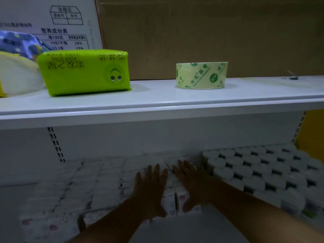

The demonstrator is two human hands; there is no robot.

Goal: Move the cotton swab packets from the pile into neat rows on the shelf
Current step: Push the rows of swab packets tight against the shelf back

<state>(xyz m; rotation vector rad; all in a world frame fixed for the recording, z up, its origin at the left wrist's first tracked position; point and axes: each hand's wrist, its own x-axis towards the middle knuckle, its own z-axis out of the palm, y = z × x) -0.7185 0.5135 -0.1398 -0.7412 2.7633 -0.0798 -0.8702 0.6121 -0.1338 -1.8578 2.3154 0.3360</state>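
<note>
Progress, as judged: well along. Cotton swab packets [73, 190] fill flat rows across the left and middle of the lower shelf [175, 228], with a bare strip left at the near edge; the pile is out of view, so the remainder is unknown. Left hand [150, 186] and right hand [191, 183] lie flat, fingers straight, side by side on the middle row, gripping nothing. Packets look soft, rectangular and pale-printed (blurred); round white tubs [263, 172] stack honeycomb-like at right.

Bare shelf [177, 231] front (tubs [263, 170] block right).
</note>
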